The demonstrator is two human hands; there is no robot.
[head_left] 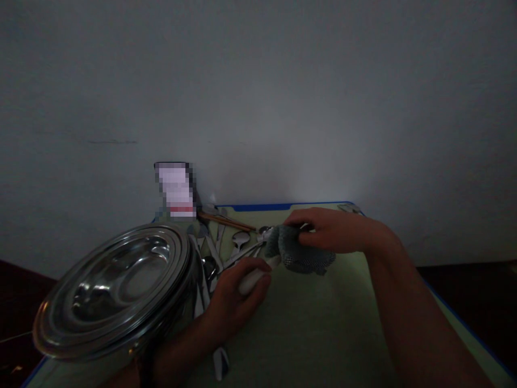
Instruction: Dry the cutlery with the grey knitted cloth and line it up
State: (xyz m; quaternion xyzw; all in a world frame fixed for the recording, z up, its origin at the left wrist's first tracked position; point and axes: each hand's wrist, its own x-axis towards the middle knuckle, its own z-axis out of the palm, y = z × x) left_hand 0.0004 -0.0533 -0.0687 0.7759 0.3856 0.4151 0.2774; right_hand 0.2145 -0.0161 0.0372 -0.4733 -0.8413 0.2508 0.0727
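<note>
In the middle of the head view, my left hand [242, 288] is closed around the pale handle of a utensil [251, 281]. A grey patterned cloth [305, 256] is pinched in my right hand [323, 230], with its lower edge hanging loose. The cloth meets the far end of the utensil and hides it, so its exact kind does not show. Just beyond my left hand, a metal spoon [240, 238] lies among several other pieces of cutlery. One knife-like metal handle [220, 364] rests below my left wrist.
Stacked shiny metal bowls [56, 323] occupy the left side of the pale green, blue-edged table [315, 328]. Brown chopsticks [228, 220] lie near the back edge. A phone [175, 188] with a blurred screen leans on the grey wall [274, 108]. More metal cutlery [348, 208] sits at the back right corner.
</note>
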